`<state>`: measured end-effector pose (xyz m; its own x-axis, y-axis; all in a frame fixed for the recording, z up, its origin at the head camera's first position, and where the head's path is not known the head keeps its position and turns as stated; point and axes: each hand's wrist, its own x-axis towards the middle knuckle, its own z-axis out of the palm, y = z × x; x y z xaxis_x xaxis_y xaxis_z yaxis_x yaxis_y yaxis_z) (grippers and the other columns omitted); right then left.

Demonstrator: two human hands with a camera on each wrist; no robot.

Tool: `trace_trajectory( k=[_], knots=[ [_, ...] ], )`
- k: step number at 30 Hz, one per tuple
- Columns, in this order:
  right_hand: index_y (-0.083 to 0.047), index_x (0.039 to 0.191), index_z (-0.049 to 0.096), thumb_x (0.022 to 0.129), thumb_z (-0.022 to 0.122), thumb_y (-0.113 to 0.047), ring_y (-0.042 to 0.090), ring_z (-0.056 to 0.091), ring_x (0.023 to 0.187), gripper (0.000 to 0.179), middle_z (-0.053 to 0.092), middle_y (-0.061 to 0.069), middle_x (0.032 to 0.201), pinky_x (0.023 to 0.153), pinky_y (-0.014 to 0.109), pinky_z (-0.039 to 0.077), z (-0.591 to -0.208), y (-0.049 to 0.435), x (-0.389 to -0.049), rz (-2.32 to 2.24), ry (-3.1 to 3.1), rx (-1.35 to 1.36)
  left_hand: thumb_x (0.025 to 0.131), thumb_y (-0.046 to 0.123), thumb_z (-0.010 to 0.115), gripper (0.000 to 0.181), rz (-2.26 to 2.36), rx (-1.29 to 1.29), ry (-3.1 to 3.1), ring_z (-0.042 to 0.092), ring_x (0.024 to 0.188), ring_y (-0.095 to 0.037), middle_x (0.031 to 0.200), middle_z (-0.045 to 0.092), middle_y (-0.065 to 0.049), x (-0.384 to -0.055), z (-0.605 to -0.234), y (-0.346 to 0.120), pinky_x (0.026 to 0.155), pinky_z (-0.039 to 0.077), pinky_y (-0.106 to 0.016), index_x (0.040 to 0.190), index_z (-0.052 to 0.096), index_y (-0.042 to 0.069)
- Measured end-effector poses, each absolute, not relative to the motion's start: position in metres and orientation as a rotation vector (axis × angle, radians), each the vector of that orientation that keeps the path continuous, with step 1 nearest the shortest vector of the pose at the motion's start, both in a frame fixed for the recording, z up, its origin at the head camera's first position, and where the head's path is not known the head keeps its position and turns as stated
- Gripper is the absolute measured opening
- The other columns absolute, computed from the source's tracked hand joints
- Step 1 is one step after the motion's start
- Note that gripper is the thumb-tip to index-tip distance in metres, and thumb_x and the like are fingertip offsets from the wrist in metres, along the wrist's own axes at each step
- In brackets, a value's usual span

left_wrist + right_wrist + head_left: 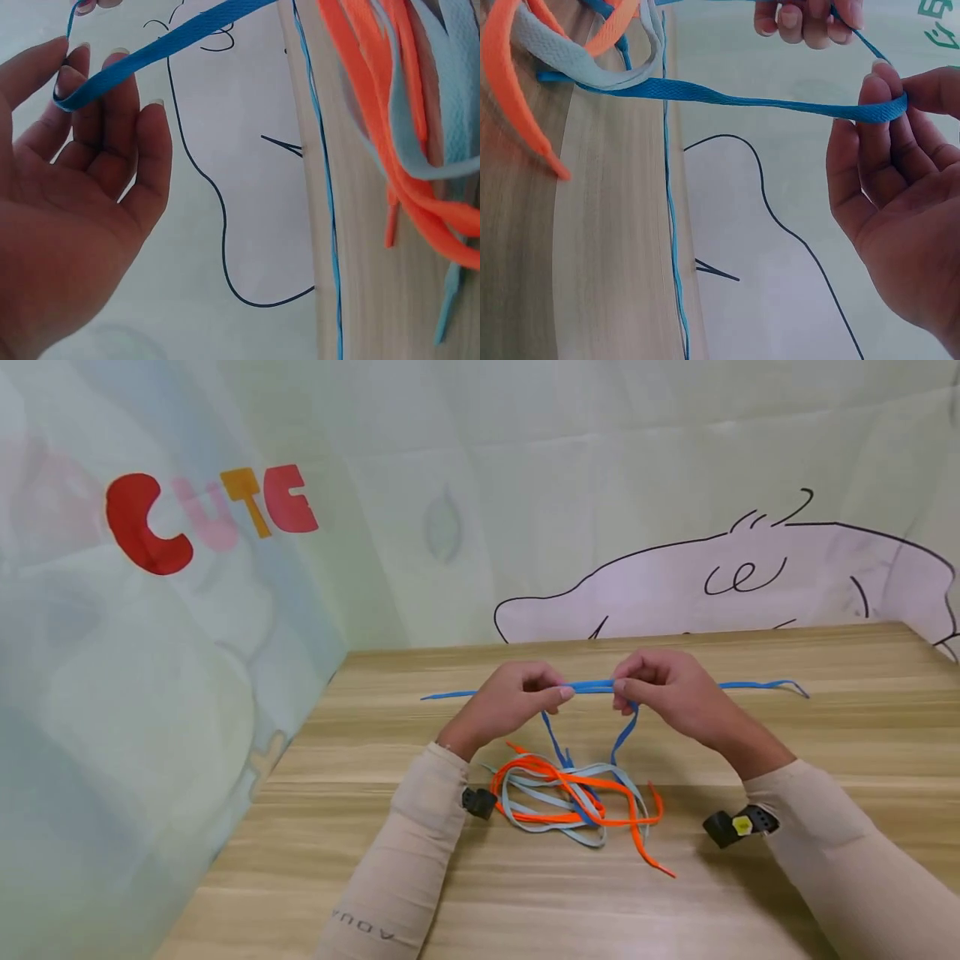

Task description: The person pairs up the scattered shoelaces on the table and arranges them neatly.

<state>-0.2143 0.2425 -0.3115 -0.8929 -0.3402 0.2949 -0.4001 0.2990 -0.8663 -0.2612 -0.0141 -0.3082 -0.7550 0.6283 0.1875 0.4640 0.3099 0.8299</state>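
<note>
A blue shoelace (pixel 161 46) is stretched between my two hands above the table. My left hand (pixel 510 697) pinches it between thumb and forefinger. On the other side, the thumb and forefinger of my right hand (pixel 671 697) pinch the same lace. From each hand a strand drops into a loose pile. That pile holds an orange shoelace (pixel 625 787) and a pale blue shoelace (pixel 534 792), looped over each other. Behind the hands, another blue lace (pixel 670 187) lies straight across the table, near its far edge.
The wood-grain table (pixel 360 860) ends at a printed cloth backdrop (pixel 420 527), which also hangs along the left side. Orange lace tips poke out of the pile toward the front and right. A black wrist camera (pixel 478 802) sits by the left sleeve.
</note>
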Motion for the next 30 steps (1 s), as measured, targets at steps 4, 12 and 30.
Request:
trace_trajectory(
  k=[4,12,30],
  knots=[
    [0.002,0.105,0.064,0.101,0.062,-0.015,0.025,0.065,0.08,0.017,0.067,0.014,0.087,0.077,0.032,0.057,-0.309,0.243,-0.213,1.703,-2.457,0.682,0.1,0.033,0.063,0.024,1.448,0.978,2.368,0.066,0.087,-0.027,0.091,0.067,-0.012,-0.263,-0.308,-0.017,0.079,0.052,-0.039,0.098,0.069,0.01],
    [0.007,0.108,0.062,0.1,0.063,-0.013,0.022,0.066,0.079,0.021,0.068,0.012,0.087,0.075,0.029,0.057,-0.308,0.245,-0.211,1.764,-2.385,0.669,0.102,0.031,0.059,0.031,1.583,0.986,2.234,0.066,0.086,-0.03,0.083,0.063,-0.011,-0.264,-0.305,-0.024,0.085,0.051,-0.04,0.084,0.062,0.006],
    [0.006,0.109,0.062,0.101,0.061,-0.014,0.022,0.066,0.081,0.022,0.068,0.009,0.088,0.075,0.028,0.056,-0.304,0.25,-0.215,1.777,-2.354,0.641,0.104,0.025,0.055,0.035,1.773,0.92,2.097,0.062,0.079,-0.029,0.075,0.048,-0.009,-0.267,-0.309,-0.034,0.09,0.053,-0.041,0.077,0.05,0.003]
  ],
)
